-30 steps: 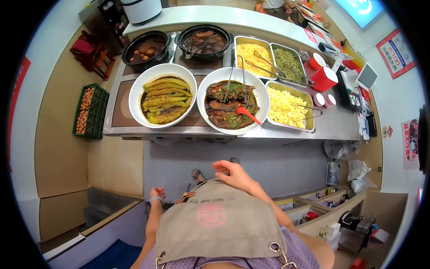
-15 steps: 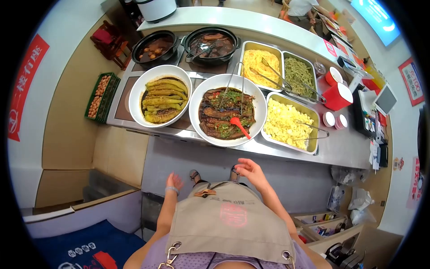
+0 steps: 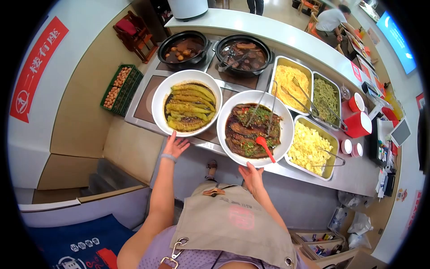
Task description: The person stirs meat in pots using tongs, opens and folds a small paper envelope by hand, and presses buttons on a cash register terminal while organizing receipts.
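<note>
My left hand [image 3: 176, 146] is at the near rim of a white bowl of green peppers [image 3: 188, 106], its fingers spread and the fingertips close to or touching the rim. At the near edge of the white bowl of braised eggplant [image 3: 237, 134], my right hand [image 3: 252, 176] has its fingers stretched out, partly hidden by the bowl. Chopped herbs and red bits cover the eggplant. A red spoon [image 3: 265, 149] and metal tongs [image 3: 272, 110] rest in that bowl. Neither hand grips anything that I can see.
Two black pots [image 3: 182, 49] stand behind the bowls. To the right are trays of yellow noodles [image 3: 291, 85], green strands [image 3: 326, 96] and scrambled egg [image 3: 309, 145]. Red containers [image 3: 358, 125] and paper cups [image 3: 346, 146] stand farther right. Egg crates [image 3: 117, 89] sit at left; a person [image 3: 330, 22] sits beyond the counter.
Both hands have reached forward from above the floor to the near rims of the two white bowls. The view has shifted, so the counter appears lower and farther right.
</note>
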A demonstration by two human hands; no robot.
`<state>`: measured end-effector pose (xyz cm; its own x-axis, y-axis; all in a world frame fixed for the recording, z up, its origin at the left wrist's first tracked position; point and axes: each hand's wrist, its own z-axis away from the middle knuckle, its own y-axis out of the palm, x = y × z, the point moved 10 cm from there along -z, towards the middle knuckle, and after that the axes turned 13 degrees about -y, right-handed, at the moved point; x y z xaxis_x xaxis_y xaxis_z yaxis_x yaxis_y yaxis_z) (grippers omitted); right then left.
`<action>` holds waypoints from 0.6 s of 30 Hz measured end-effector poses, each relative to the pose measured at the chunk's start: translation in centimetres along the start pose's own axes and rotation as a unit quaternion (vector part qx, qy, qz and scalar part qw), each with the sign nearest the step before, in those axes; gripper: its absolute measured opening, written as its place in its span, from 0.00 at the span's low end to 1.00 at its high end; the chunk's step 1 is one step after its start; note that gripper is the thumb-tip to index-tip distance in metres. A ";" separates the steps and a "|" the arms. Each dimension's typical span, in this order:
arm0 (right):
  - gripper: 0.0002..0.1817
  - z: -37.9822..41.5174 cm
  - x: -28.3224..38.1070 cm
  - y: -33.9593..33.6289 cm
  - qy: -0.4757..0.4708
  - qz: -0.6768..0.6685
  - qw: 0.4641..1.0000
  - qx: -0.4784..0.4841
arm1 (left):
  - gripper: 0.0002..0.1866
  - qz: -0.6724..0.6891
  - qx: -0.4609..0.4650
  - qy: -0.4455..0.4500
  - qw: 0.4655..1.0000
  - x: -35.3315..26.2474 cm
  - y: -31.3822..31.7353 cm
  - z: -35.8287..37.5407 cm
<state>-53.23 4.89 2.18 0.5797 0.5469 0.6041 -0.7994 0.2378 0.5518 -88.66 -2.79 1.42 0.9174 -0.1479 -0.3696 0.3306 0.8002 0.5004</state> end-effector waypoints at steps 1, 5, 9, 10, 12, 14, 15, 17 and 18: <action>0.49 -0.3 -0.6 0.1 -0.002 0.000 1.000 0.001 | 0.37 -0.001 0.004 -0.021 1.000 -0.1 0.1 -0.8; 0.47 -1.1 -1.5 0.7 -0.047 -0.036 0.997 -0.047 | 0.32 0.025 0.078 -0.093 0.992 -0.2 2.0 -2.3; 0.45 -0.6 -1.0 0.2 -0.101 -0.038 0.988 -0.114 | 0.29 0.040 0.115 -0.103 0.987 -0.2 2.8 -2.8; 0.45 -0.6 -1.0 0.1 -0.108 -0.033 0.987 -0.111 | 0.29 0.055 0.114 -0.091 0.988 -0.5 2.8 -2.6; 0.46 -0.7 -0.5 0.4 -0.124 -0.029 0.986 -0.107 | 0.29 0.046 0.098 -0.074 0.991 -0.7 3.1 -2.0; 0.42 -0.4 -0.2 0.9 -0.131 -0.013 0.987 -0.096 | 0.29 0.050 0.097 -0.079 0.991 -0.9 3.2 -1.7; 0.42 -0.5 0.0 1.1 -0.137 -0.013 0.985 -0.099 | 0.29 0.053 0.094 -0.078 0.991 -1.2 3.1 -1.6; 0.42 -0.4 -0.4 1.2 -0.125 0.000 0.988 -0.096 | 0.29 0.053 0.091 -0.088 0.991 -1.2 2.4 -1.8; 0.41 -0.6 -0.6 1.3 -0.127 -0.007 0.988 -0.091 | 0.29 0.048 0.083 -0.081 0.992 -1.5 1.8 -2.1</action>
<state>-54.67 5.38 2.17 0.5927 0.3286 0.7353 -0.7933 0.3958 0.4626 -89.93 0.10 1.24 0.9656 -0.1774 -0.1899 0.2592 0.7098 0.6550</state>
